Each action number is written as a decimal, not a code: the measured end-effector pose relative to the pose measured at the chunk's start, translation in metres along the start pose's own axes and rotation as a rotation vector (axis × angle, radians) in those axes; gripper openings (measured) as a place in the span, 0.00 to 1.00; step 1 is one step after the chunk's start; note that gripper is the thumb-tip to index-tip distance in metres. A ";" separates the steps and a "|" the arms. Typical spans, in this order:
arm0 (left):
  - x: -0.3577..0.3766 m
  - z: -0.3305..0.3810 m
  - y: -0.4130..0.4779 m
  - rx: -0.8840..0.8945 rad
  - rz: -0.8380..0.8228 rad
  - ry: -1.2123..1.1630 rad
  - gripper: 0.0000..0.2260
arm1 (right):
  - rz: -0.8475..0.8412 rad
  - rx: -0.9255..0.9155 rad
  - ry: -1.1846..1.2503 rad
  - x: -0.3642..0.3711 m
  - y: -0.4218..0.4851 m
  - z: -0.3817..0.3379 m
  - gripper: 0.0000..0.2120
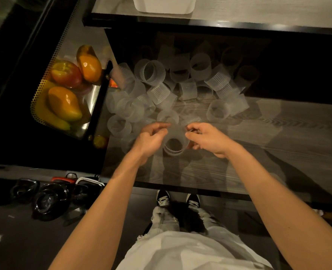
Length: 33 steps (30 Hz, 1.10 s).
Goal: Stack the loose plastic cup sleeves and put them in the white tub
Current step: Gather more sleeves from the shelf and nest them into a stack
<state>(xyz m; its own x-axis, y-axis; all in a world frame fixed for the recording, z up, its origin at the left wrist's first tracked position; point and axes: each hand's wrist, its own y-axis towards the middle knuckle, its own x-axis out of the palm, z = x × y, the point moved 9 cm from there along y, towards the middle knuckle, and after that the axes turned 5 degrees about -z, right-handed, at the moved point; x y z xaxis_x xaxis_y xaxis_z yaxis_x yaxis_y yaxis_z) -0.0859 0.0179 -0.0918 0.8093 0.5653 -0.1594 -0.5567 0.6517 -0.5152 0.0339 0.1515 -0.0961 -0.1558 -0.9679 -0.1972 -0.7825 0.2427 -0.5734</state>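
Several translucent ribbed plastic cup sleeves (151,72) lie scattered in a loose pile on the grey wood-grain table (278,129). Between my two hands a short stack of sleeves (174,146) is held above the table's near part, its open end facing me. My left hand (151,138) grips the stack's left side, my right hand (206,138) its right side, fingers curled around it. The white tub (164,4) stands on the higher shelf at the top, partly cut off by the frame edge.
A perforated metal tray (42,84) holding mangoes and other fruit sits to the left of the pile. A black shelf edge (200,24) runs above the sleeves. Dark bowls (48,199) lie on the floor at lower left, beside my shoes.
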 end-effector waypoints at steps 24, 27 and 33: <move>0.067 0.064 0.006 0.342 -0.017 0.734 0.16 | 0.539 0.199 0.002 -0.050 -0.043 0.068 0.02; 0.091 0.062 0.015 0.263 -0.134 0.868 0.16 | 0.494 0.241 0.011 -0.048 -0.045 0.078 0.13; 0.117 0.045 0.025 0.222 -0.322 0.925 0.13 | 0.503 0.169 0.168 -0.045 -0.045 0.069 0.10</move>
<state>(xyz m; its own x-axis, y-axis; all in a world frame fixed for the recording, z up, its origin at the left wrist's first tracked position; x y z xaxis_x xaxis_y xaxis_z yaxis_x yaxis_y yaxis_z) -0.0139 0.1232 -0.0854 0.7026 -0.2084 -0.6804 -0.2317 0.8371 -0.4956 0.1178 0.1885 -0.1165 -0.5902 -0.7235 -0.3582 -0.4810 0.6714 -0.5638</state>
